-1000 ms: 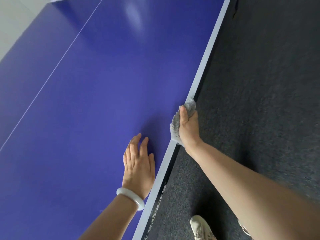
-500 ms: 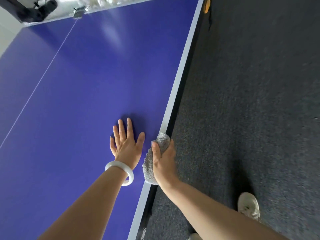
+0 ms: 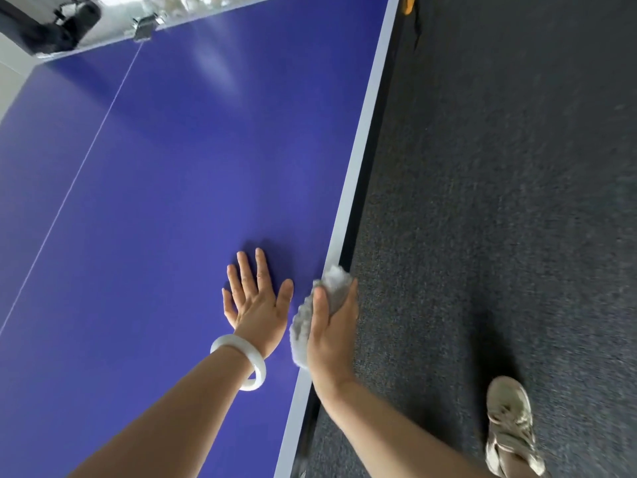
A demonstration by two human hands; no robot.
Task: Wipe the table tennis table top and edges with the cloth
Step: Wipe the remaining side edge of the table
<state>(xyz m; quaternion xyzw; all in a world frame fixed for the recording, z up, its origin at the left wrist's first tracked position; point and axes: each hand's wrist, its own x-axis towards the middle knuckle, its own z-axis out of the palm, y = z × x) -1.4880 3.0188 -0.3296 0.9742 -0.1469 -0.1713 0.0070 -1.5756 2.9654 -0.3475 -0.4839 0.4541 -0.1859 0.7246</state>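
Observation:
The blue table tennis table (image 3: 165, 188) fills the left of the view, with a white edge line (image 3: 365, 132) along its right side. My right hand (image 3: 332, 334) grips a grey fluffy cloth (image 3: 303, 326) wrapped over that right edge, thumb on top and fingers down the side. My left hand (image 3: 256, 298) lies flat on the blue top just left of the cloth, fingers spread, with a white bangle (image 3: 241, 363) on the wrist.
Dark grey carpet (image 3: 499, 201) lies right of the table. My shoe (image 3: 510, 422) is on it at the lower right. The net and its clamp (image 3: 144, 27) cross the far end. A small orange object (image 3: 409, 3) sits by the far corner.
Both hands have travelled forward along the right edge toward the net, the cloth sliding on the edge. My foot has stepped forward on the carpet.

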